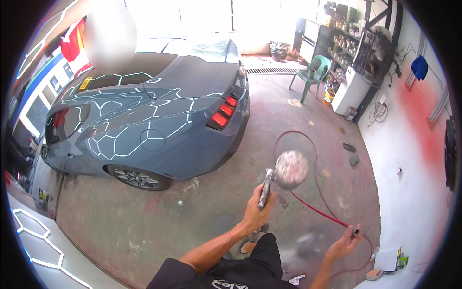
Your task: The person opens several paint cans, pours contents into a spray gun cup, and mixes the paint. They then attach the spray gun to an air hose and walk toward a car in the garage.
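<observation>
My left hand (256,212) is wrapped round the handle of a metal spray gun (266,189), held out in front of me above the floor. A round, paint-speckled cup (291,169) is attached to the gun and looks slightly blurred. Lower and to the right, my right hand (344,243) grips the end of a red air hose (320,211), with its metal coupler (356,232) showing by the fingers. Gun and coupler are apart. From my right hand the hose runs back to the left and loops on the floor.
A grey-blue car (144,115) stands to the left, its red tail light (224,113) towards me. A green plastic chair (314,72) and shelves of cans (344,43) are at the back right. Dark shoes (351,153) lie near the white wall (409,159).
</observation>
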